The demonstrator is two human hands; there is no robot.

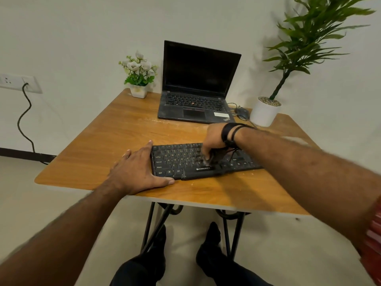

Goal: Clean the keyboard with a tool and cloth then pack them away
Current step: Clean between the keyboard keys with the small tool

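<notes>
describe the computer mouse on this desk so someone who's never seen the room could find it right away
Start at the open black laptop at the back of the wooden table. Just to its right, before the white plant pot, lies the mouse: small, dark, low and rounded, with a thin cable.

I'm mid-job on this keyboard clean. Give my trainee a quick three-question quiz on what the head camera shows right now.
1. True or false: the left hand lies flat at the left end of the keyboard.
2. Where is the right hand? A) on the laptop B) over the keyboard's keys, fingers curled down C) on the mouse
3. Fill in: the small pot of white flowers stands to the ___ of the laptop, as seen from the camera.

Key: 1 true; 2 B; 3 left. What the right hand's fingers hold is too blurred to name.
</notes>
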